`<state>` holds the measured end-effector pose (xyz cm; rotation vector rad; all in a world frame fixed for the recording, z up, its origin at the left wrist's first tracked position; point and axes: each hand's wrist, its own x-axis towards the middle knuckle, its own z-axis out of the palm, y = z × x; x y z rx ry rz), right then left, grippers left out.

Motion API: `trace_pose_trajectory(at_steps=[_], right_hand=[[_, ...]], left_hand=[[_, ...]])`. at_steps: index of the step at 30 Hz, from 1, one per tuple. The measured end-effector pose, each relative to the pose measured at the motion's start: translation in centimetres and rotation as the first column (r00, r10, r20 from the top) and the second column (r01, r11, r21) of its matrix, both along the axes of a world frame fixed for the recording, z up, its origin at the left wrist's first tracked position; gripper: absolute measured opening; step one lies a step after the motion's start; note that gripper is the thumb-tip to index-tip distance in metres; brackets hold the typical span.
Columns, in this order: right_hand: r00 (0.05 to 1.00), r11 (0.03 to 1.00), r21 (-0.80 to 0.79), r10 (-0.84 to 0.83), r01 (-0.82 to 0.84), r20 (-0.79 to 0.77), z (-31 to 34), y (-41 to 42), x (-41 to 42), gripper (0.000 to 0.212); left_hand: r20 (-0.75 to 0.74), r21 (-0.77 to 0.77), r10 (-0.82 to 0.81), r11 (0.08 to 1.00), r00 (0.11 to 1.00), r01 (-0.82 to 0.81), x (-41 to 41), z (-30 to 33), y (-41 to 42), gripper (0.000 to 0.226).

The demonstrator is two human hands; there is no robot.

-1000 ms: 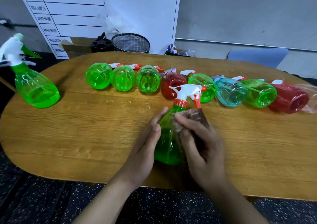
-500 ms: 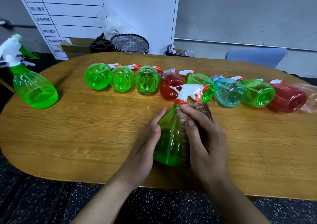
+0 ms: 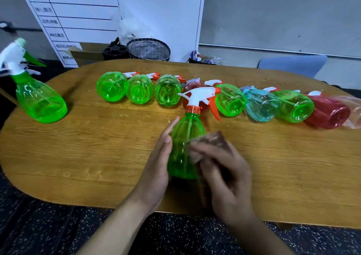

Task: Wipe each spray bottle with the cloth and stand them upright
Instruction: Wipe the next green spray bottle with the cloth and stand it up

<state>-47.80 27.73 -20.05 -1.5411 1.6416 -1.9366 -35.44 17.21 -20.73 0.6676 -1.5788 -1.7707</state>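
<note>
A green spray bottle (image 3: 184, 137) with a white and orange trigger head stands upright near the table's front edge. My left hand (image 3: 159, 161) lies flat against its left side and steadies it. My right hand (image 3: 224, 173), blurred, presses a brown cloth (image 3: 214, 138) against the bottle's right side. Another green spray bottle (image 3: 40, 100) with a green trigger stands upright at the far left. Behind, a row of several bottles lies on its side: green ones (image 3: 112, 89), a teal one (image 3: 260, 105) and red ones (image 3: 328, 112).
The oval wooden table (image 3: 97, 153) has its front edge just below my wrists. Behind it stand a wire basket (image 3: 148, 49), a black object, a cardboard box and a white board. A blue chair back (image 3: 292, 64) shows at the far right.
My right hand has slid the cloth down the bottle's side, from near the neck to the lower body. The bottle now stands more upright. My left hand stays on it.
</note>
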Motion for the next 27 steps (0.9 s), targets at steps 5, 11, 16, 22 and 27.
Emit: trace_pose_trajectory(at_steps=[5,11,16,22,27], right_hand=[[0.850,0.997,0.044,-0.083,0.071,0.520,0.3,-1.0,-1.4,0.031],[0.846,0.998,0.055,-0.061,0.037,0.529,0.1,-1.4,-0.8,0.032],[0.873,0.996,0.061,-0.084,0.062,0.480,-0.1,-1.4,-0.8,0.026],[0.951,0.987,-0.002,-0.154,0.161,0.268,0.2,-1.2,-1.7,0.029],[0.983,0.980,0.090,-0.181,0.179,0.017,0.7,-1.4,-1.9,0.032]], left_hand=[[-0.053,0.098,-0.068,0.992,0.996,0.073,0.1,0.0,0.1,0.051],[-0.025,0.082,-0.034,0.996,0.999,0.036,0.0,-0.1,0.0,0.047],[-0.044,0.095,-0.063,0.993,0.997,0.067,0.0,0.0,0.3,0.053],[0.026,-0.016,-0.110,0.994,0.994,0.110,-0.1,-0.2,0.3,0.060],[0.076,-0.098,-0.114,0.988,0.991,0.121,-0.1,0.0,0.7,0.056]])
